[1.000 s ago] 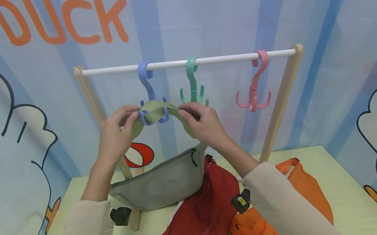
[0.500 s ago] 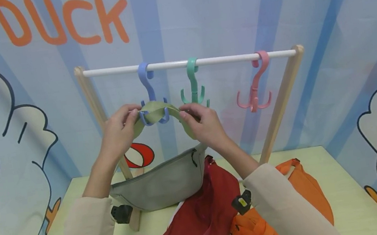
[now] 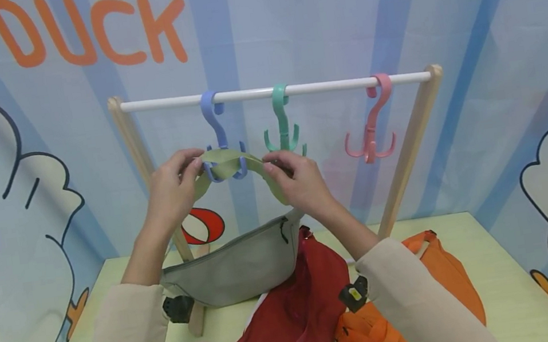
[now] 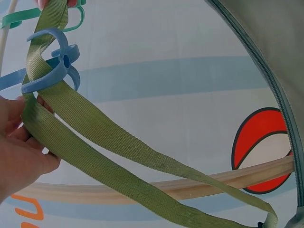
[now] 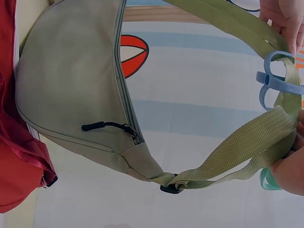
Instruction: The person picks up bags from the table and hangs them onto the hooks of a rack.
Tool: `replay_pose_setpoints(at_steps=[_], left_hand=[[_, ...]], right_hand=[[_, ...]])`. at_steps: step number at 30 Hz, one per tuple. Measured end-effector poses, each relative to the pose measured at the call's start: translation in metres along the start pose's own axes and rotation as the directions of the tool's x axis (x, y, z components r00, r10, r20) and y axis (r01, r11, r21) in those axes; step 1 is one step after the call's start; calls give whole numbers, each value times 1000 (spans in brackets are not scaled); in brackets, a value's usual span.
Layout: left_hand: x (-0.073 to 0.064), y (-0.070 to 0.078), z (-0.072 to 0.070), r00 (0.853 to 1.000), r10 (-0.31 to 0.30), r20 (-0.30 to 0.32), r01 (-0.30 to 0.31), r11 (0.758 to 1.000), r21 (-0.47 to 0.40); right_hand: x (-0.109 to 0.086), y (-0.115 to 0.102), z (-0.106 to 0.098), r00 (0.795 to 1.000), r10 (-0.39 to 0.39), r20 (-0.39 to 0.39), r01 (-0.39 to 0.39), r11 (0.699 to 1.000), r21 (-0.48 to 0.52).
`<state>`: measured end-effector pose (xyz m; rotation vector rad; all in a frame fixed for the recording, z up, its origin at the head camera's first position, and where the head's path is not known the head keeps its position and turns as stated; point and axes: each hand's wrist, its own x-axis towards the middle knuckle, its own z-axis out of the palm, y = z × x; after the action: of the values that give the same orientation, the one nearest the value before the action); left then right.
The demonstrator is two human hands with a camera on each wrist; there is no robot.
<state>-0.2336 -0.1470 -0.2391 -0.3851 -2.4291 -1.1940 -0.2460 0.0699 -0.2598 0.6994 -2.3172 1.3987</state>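
Observation:
A grey-green waist bag (image 3: 237, 265) hangs below its olive webbing strap (image 3: 226, 165), which runs over the prongs of the blue hook (image 3: 216, 126). My left hand (image 3: 172, 187) pinches the strap just left of the prongs, and my right hand (image 3: 298, 179) pinches it on the right. In the left wrist view the strap (image 4: 90, 123) threads through the blue prongs (image 4: 59, 61) in two layers. The right wrist view shows the bag's zip side (image 5: 76, 80) and a black strap buckle (image 5: 171, 188). The bag's underside is close to the red bag.
A white rail (image 3: 325, 86) on wooden posts carries a green hook (image 3: 281, 115) and a pink hook (image 3: 369, 129). On the pale yellow table (image 3: 511, 278) lie a red bag (image 3: 293, 318) and an orange bag (image 3: 451, 275) with a bundled orange strap (image 3: 370, 334).
Both hands keep their pinch on the strap. My right hand has shifted very slightly to the right, and the bag and hook have moved only a little with it.

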Motion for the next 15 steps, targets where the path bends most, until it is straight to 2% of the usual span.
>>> replay_pose_setpoints(at_steps=[15], left_hand=[[2,5,1,998,30,-47,-32,999,-39]], right_hand=[[0,2,-1,1000,-13,-8,13,1000,-16]])
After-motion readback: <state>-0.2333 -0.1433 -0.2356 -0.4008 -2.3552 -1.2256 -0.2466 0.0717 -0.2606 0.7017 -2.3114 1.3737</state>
